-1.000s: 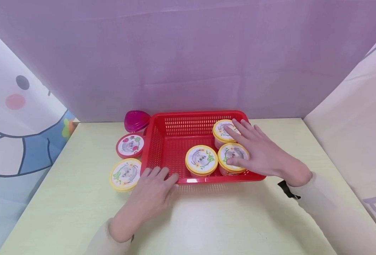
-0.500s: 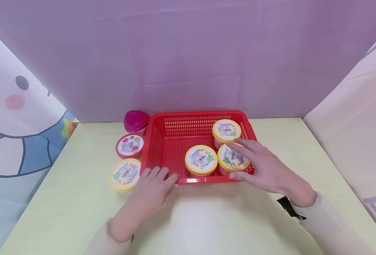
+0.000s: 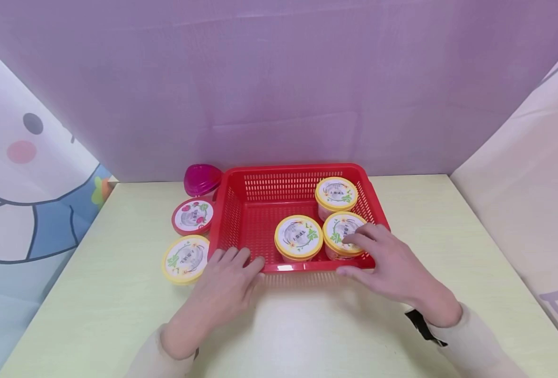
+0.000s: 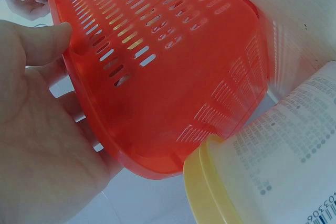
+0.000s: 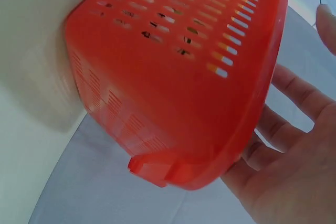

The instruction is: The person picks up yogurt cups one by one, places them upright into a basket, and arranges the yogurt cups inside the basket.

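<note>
A red slotted plastic basket (image 3: 260, 210) sits on the table. At its front left corner my left hand (image 3: 224, 283) holds the rim, fingers over the edge and thumb on the outer wall in the left wrist view. Three tubs with yellow lids stand upright inside: a front left tub (image 3: 299, 237), a front right tub (image 3: 341, 228) and a back right tub (image 3: 337, 192). My right hand (image 3: 397, 265) is at the front right corner, fingers over the rim beside the front right tub. Its thumb stands apart from the basket wall in the right wrist view.
Left of the basket stand a yellow-lidded tub (image 3: 186, 258), a red-lidded tub (image 3: 193, 215) and a container with a magenta lid (image 3: 202, 179). A purple cloth wall (image 3: 279, 89) rises behind the pale table (image 3: 288, 331).
My right hand has drawn back from above the right-hand tubs toward the basket's front right corner. The front right tub's lid has turned slightly. My left hand has stayed at the rim.
</note>
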Motion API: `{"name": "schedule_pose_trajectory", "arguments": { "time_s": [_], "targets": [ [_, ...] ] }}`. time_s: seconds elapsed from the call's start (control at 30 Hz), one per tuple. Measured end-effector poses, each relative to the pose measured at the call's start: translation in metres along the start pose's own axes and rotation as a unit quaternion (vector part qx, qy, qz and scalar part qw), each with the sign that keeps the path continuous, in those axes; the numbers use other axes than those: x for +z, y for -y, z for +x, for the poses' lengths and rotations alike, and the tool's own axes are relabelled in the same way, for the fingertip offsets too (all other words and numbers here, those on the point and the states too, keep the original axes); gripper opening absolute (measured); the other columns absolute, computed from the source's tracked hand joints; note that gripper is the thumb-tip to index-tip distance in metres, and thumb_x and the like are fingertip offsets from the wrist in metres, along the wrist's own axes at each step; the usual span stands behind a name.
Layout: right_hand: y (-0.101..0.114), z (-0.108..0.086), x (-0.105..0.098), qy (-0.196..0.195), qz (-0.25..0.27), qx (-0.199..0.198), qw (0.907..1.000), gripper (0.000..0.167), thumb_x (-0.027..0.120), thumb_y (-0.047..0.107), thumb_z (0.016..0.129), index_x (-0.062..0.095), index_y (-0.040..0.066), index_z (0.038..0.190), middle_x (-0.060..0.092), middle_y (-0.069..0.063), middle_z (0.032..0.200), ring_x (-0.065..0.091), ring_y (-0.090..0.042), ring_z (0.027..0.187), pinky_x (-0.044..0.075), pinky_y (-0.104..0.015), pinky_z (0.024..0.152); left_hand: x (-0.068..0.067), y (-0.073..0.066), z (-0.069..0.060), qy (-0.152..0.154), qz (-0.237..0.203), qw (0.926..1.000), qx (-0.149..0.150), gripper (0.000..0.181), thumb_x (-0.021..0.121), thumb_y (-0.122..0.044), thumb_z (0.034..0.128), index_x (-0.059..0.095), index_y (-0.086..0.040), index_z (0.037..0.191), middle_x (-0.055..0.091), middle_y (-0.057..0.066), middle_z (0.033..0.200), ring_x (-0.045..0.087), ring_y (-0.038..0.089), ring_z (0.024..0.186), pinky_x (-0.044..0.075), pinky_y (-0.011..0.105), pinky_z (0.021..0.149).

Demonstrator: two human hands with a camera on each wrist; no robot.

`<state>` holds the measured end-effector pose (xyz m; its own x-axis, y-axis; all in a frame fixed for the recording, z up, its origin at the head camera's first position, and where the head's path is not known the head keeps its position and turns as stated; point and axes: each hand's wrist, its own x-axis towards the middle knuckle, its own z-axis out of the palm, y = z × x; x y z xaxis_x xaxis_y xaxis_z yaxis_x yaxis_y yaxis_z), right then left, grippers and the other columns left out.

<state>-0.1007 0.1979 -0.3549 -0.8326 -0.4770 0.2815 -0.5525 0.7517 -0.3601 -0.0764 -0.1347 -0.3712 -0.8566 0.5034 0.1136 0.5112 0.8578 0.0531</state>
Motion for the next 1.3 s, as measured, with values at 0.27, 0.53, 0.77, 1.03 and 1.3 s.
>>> {"name": "schedule_pose_trajectory", "arguments": {
  "time_s": [0.27, 0.53, 0.77, 1.03, 1.3],
  "targets": [
    [0.004, -0.005, 0.009, -0.033, -0.02, -0.025, 0.999, 0.047, 0.089, 0.038, 0.076, 0.073, 0.011, 0.111, 0.061, -0.005, 0.11, 0.056, -0.02, 0.099, 0.057, -0.04, 0.071, 0.001, 0.0, 0.0, -0.001, -0.001, 1.0, 0.003, 0.041, 0.081, -0.038, 0.0848, 0.065, -0.022, 0.119, 0.065, 0.002, 0.107, 0.057, 0.019, 0.096, 0.048, 0.039, 0.086],
    [0.013, -0.007, 0.013, -0.005, -0.048, -0.004, 0.9988, 0.044, 0.086, 0.045, 0.079, 0.075, 0.013, 0.106, 0.06, 0.0, 0.1, 0.055, -0.018, 0.094, 0.055, -0.038, 0.074, 0.002, 0.0, 0.0, -0.006, 0.001, 1.0, 0.003, 0.041, 0.08, -0.038, 0.0847, 0.065, -0.022, 0.119, 0.065, 0.002, 0.107, 0.057, 0.019, 0.096, 0.049, 0.039, 0.085],
    [0.014, -0.005, 0.016, -0.009, -0.079, -0.002, 0.9969, 0.04, 0.088, 0.045, 0.076, 0.073, 0.013, 0.096, 0.056, 0.001, 0.09, 0.053, -0.018, 0.087, 0.051, -0.036, 0.069, 0.002, 0.0, 0.0, -0.007, 0.002, 1.0, 0.002, 0.038, 0.079, -0.037, 0.0859, 0.065, -0.022, 0.118, 0.064, 0.002, 0.104, 0.056, 0.019, 0.095, 0.048, 0.039, 0.085],
    [0.015, -0.004, 0.021, -0.012, -0.1, 0.016, 0.9948, 0.045, 0.089, 0.042, 0.076, 0.075, 0.008, 0.102, 0.061, -0.004, 0.094, 0.054, -0.021, 0.086, 0.051, -0.038, 0.069, 0.006, 0.002, 0.0, -0.015, 0.0, 0.9999, 0.003, 0.037, 0.078, -0.038, 0.0872, 0.066, -0.021, 0.118, 0.064, 0.003, 0.103, 0.056, 0.02, 0.094, 0.048, 0.04, 0.085],
    [0.018, -0.004, 0.023, -0.021, -0.116, 0.025, 0.9928, 0.045, 0.089, 0.043, 0.076, 0.075, 0.006, 0.099, 0.06, -0.004, 0.089, 0.052, -0.02, 0.08, 0.049, -0.035, 0.064, 0.014, 0.006, 0.001, -0.033, 0.002, 0.9994, 0.013, 0.039, 0.08, -0.039, 0.0855, 0.066, -0.021, 0.117, 0.065, 0.002, 0.103, 0.057, 0.018, 0.093, 0.048, 0.038, 0.084]
  ]
}}
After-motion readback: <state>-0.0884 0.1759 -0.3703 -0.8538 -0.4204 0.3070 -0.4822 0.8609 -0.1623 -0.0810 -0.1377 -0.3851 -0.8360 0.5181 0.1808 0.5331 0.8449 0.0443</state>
